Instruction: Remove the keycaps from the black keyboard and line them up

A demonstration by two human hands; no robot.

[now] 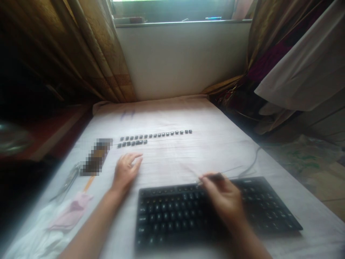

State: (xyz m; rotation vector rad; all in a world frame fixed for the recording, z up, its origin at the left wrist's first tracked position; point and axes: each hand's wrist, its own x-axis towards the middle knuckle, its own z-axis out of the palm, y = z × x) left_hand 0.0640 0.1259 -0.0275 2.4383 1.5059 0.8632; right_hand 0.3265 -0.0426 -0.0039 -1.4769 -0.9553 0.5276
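Observation:
A black keyboard [172,216] lies on the white cloth, its upper-row keys partly gone. Over its top edge is my right hand [223,198], closed around a thin dark tool [217,176], blurred, whose tip points up and left. My left hand [126,172] rests on the cloth left of the keyboard, fingers apart and holding nothing. Beyond it, small black keycaps stand in two rows, a long back row [159,135] and a shorter front row [132,143]. The keyboard cable [253,163] runs off behind its right side.
A pixelated object [97,158] lies at the left of the cloth. Near it are a blurred metallic item [68,180], a pink cloth [71,214] and whitish crumpled material [35,233]. Curtains [94,46] and a window ledge [183,23] stand behind; clothes hang at the right.

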